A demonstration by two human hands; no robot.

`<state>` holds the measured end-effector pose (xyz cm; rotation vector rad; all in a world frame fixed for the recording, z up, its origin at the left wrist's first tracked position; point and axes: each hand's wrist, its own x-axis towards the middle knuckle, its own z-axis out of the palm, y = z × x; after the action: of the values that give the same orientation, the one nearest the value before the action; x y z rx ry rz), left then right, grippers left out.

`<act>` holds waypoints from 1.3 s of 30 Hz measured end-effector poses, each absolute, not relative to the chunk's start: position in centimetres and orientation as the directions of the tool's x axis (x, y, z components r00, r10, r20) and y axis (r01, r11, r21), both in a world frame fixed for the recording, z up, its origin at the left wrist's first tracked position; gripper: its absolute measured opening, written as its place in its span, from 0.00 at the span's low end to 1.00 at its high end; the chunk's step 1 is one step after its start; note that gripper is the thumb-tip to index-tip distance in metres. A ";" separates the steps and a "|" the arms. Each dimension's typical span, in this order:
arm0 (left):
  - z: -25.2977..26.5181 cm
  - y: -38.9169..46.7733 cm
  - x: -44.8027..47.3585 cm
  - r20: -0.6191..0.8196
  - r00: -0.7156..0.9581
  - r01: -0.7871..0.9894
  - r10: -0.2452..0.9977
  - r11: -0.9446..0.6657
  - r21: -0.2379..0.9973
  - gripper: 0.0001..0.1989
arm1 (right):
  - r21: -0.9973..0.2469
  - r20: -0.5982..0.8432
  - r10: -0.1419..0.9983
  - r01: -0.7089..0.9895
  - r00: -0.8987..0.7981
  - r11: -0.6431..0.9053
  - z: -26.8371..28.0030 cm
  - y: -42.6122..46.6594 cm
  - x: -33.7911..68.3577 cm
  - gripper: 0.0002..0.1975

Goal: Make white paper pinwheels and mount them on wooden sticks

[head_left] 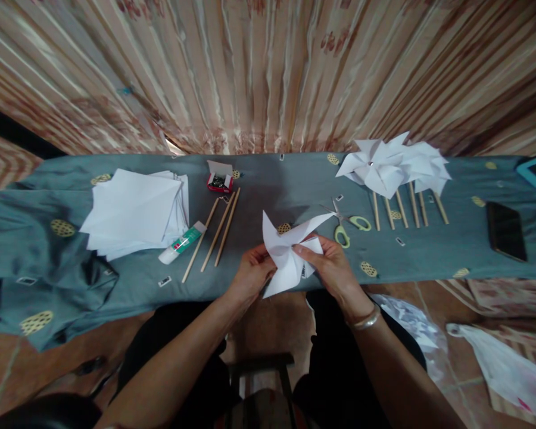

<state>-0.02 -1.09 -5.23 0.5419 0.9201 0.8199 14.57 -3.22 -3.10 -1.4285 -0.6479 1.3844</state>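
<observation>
A white paper pinwheel (286, 262) is held between my two hands over the front edge of the cloth-covered table. My left hand (255, 271) grips its left side, with the fingertips partly behind the paper. The thumb of my right hand (333, 262) presses near the pinwheel's centre, and the other fingers are closed behind its right side. No stick shows on this pinwheel. Just beyond my right hand lie scissors (345, 223) with green handles. To the left of my hands are three wooden sticks (221, 232).
A stack of white paper sheets (129, 208) lies at the left, with a glue tube (182, 243) by it. Behind the sticks stands an open red box (220, 179) of small metal pieces. Several pinwheels on sticks (379, 164) and a black phone (506, 231) are at the right.
</observation>
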 end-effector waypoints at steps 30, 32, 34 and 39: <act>-5.9 -1.2 -0.9 -0.329 0.347 -0.205 0.878 0.413 0.887 0.14 | -0.884 -0.431 0.894 -0.257 0.124 -0.390 -3.9 -3.2 15.1 0.17; -5.9 -1.2 -1.3 -0.293 0.375 -0.182 0.880 0.380 0.907 0.14 | -0.886 -0.427 0.895 -0.260 0.128 -0.385 -3.9 -3.2 15.1 0.17; -5.8 -1.2 -1.5 -0.263 0.399 -0.143 0.879 0.343 0.929 0.15 | -0.888 -0.423 0.896 -0.260 0.136 -0.379 -4.0 -3.3 15.2 0.17; -5.4 -1.2 -1.5 -0.218 0.423 -0.083 0.879 0.277 0.957 0.21 | -0.890 -0.428 0.891 -0.242 0.151 -0.386 -4.1 -3.3 15.3 0.17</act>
<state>-1.45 -1.24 -5.44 1.0940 0.9118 0.7836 15.31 -3.29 -4.12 -1.4329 -0.6745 1.4397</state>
